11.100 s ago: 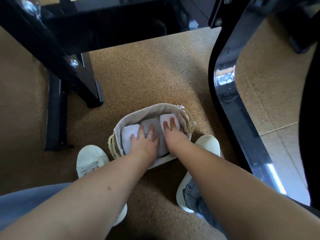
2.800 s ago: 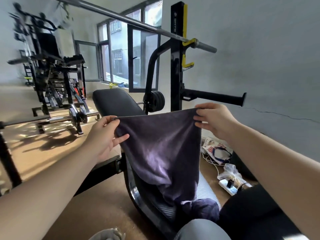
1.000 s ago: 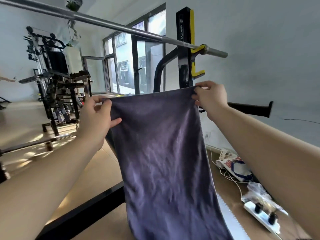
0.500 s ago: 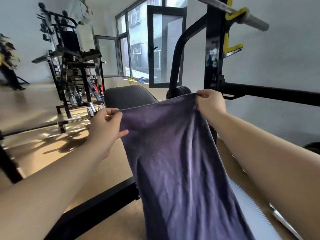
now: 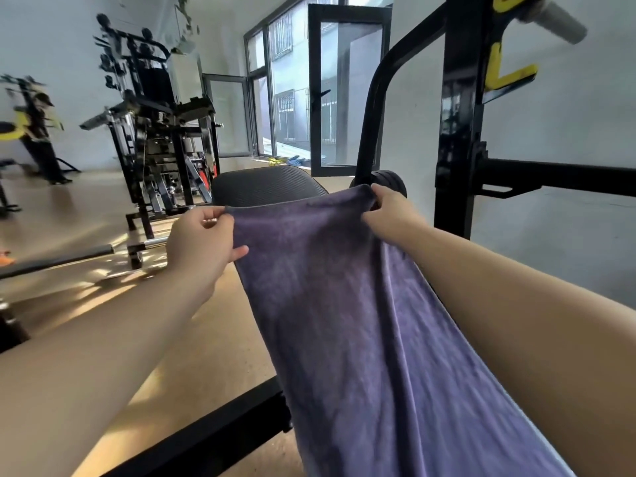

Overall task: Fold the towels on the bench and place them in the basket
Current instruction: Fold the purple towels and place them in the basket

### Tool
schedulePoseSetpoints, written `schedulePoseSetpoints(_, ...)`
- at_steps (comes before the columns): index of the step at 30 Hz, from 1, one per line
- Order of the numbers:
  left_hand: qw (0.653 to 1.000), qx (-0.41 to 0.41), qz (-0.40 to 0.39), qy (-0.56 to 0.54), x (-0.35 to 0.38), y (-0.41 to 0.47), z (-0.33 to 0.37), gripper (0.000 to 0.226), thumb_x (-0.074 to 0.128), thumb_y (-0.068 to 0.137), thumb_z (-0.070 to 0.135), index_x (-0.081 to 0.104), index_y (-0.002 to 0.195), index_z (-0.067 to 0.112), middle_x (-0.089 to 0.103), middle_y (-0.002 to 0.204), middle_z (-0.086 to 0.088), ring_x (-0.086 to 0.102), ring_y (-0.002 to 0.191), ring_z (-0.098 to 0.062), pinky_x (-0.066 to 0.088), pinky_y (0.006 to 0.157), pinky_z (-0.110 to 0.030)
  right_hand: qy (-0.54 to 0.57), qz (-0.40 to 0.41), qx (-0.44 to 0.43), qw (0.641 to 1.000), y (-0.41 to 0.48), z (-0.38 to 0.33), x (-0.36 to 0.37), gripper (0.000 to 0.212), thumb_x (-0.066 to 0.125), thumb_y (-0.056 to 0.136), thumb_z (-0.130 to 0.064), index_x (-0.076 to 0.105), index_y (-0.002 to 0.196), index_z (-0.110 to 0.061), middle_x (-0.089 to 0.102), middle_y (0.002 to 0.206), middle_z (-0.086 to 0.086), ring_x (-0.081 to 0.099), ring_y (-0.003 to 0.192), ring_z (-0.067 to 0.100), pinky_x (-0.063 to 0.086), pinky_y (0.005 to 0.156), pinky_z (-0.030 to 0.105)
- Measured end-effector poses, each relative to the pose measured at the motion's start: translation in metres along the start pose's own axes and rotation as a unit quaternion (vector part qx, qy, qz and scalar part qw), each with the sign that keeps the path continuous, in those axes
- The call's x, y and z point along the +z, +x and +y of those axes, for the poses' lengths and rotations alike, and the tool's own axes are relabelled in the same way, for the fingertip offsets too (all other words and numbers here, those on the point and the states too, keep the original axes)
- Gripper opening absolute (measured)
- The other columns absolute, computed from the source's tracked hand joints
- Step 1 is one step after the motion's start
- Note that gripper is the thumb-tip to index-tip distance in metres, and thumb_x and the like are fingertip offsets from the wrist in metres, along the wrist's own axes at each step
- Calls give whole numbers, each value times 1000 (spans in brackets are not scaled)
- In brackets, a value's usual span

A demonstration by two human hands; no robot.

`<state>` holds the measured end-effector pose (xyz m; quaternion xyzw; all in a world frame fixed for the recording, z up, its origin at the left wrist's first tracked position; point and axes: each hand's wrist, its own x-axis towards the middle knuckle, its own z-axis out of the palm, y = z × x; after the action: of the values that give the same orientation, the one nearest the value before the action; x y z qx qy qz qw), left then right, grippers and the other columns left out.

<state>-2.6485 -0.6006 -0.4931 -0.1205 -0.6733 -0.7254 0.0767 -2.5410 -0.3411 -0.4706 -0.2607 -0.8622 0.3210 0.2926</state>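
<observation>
A dark purple towel [image 5: 347, 321] stretches from my two hands down toward the bottom right of the head view. My left hand [image 5: 201, 246] pinches its far left corner. My right hand [image 5: 387, 211] grips the far right corner. The towel's far edge is held just above the black padded bench [image 5: 265, 185], whose end shows beyond it. Most of the bench lies hidden under the towel. The basket is out of view.
A black rack upright [image 5: 457, 132] with a yellow hook [image 5: 506, 63] stands to the right, with a horizontal bar [image 5: 564, 177]. A black frame beam [image 5: 206, 438] crosses the floor at lower left. A weight machine [image 5: 155, 132] and a barbell [image 5: 55, 259] stand farther left. A person [image 5: 38, 132] stands at far left.
Both hands have lowered the spread towel from chest height in front of me down toward the bench, and my view has tipped downward. The grip on both corners is unchanged.
</observation>
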Motion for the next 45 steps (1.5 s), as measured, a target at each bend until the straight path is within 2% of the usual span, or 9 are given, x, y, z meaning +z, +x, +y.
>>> schedulePoseSetpoints(6,998,-21,55,38,-1,15,-1,18,63,95,12,63,109,24,61,119,-6,67,85,-22,62,57,-32,-45,-43,-18,998,8,-6,25,45,54,90,-13,57,134,-20,63,128,7,61,111,26,45,77,25)
schedulePoseSetpoints(10,988,-15,46,147,-8,13,-8,24,61,93,5,59,86,28,69,105,-10,72,67,-29,50,37,-23,-77,-59,-8,995,5,2,37,45,52,92,-11,59,136,-16,58,137,8,53,127,28,40,95,25)
schedulePoseSetpoints(14,964,95,13,248,-14,7,-11,29,53,98,10,74,97,31,75,93,-5,71,63,-26,59,51,-29,-96,-47,-48,993,10,3,37,45,50,86,-8,65,127,-22,59,127,10,57,118,32,43,93,26)
schedulePoseSetpoints(20,922,187,-35,338,-10,12,-4,47,53,96,11,59,142,16,54,143,-14,61,116,-34,48,99,-38,-83,-124,-12,989,18,-8,34,76,39,93,-5,17,163,-26,31,164,7,34,148,29,29,108,22)
schedulePoseSetpoints(24,895,137,-70,418,-9,16,-2,27,52,95,17,64,119,18,54,135,-18,53,97,-32,36,74,-30,-45,-137,22,989,26,-8,40,64,35,100,-6,23,161,-20,27,164,13,27,150,28,23,113,23)
schedulePoseSetpoints(27,912,77,-90,392,-13,16,-9,29,46,95,26,65,114,15,67,113,-17,63,84,-33,51,63,-34,-10,-126,43,991,26,6,46,51,39,101,-16,43,152,-19,41,156,8,39,143,27,28,113,28)
schedulePoseSetpoints(29,930,50,-95,352,-15,13,-15,40,45,93,27,62,127,18,68,115,-17,68,89,-37,61,74,-44,-2,-117,60,991,19,18,47,46,39,100,-31,57,141,-20,51,150,7,48,135,29,35,114,35)
schedulePoseSetpoints(33,920,79,-57,378,-15,1,-19,56,53,95,20,45,151,17,50,147,-16,59,110,-33,42,84,-35,-51,-94,58,993,-3,39,40,53,33,98,-59,62,123,-23,63,131,7,56,123,34,42,103,42)
schedulePoseSetpoints(45,900,173,-104,387,5,-72,-2,45,58,91,20,60,135,24,51,137,-11,50,128,-31,40,108,-39,-98,-86,28,991,-85,43,-25,48,50,103,-39,51,143,-14,60,138,12,59,121,32,49,100,41)
